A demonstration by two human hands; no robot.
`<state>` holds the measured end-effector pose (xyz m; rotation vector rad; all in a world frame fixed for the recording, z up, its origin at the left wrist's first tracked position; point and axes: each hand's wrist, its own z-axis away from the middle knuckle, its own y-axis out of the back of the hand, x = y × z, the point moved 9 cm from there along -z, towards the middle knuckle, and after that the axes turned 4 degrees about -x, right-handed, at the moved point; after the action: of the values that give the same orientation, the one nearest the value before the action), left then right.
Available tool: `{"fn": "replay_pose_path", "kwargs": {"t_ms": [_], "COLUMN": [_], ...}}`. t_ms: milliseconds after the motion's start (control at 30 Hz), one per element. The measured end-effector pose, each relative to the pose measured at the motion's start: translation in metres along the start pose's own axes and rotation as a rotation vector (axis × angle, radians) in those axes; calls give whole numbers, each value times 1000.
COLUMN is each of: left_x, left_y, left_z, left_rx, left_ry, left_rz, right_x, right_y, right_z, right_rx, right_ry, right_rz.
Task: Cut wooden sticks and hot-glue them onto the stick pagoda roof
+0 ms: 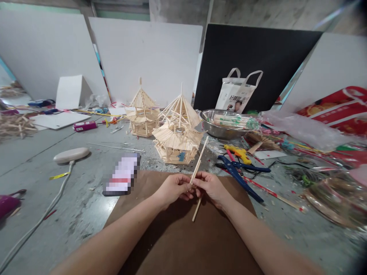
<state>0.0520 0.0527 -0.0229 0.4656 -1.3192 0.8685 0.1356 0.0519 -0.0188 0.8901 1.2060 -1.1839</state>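
Note:
Wooden sticks, at least two, slant between my hands above a brown mat. My left hand pinches them from the left, its fingertips closed around their middle. From the right, my right hand grips the same sticks with thumb and fingers. Just beyond the hands stands a small pavilion model built of sticks, with a partly open upper roof. A second stick pavilion, with a fuller pointed roof, stands behind it to the left.
Right of the mat lie blue cutting pliers and a yellow glue gun. A metal bowl holds packed sticks, near a white bag. At left are a phone and a white power strip with its cable.

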Motion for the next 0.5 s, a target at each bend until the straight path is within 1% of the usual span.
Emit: {"fn": "replay_pose_path", "kwargs": {"t_ms": [67, 100, 167, 200, 267, 300, 400, 433, 500], "left_x": [-1, -1, -2, -2, -2, -2, -3, -3, -4], "left_y": [0, 1, 3, 3, 5, 5, 3, 1, -2], "left_z": [0, 0, -1, -1, -2, -2, -1, -1, 0], "left_rx": [5, 11, 26, 30, 28, 25, -4, -18, -43], "left_ry": [16, 28, 45, 48, 43, 39, 39, 40, 44], "left_rz": [11, 20, 46, 63, 102, 121, 162, 172, 192], "right_x": [-1, -3, -11, -17, -31, -38, -50, -52, -57], "right_y": [4, 8, 22, 28, 33, 30, 10, 4, -7], "right_z": [1, 1, 5, 8, 16, 20, 29, 31, 37], "right_rx": [22, 64, 192, 260, 348, 363, 356, 350, 349], "right_ry": [23, 48, 136, 196, 324, 383, 506, 541, 627], "right_rz": [22, 39, 114, 189, 446, 611, 1077, 1182, 1315]}}
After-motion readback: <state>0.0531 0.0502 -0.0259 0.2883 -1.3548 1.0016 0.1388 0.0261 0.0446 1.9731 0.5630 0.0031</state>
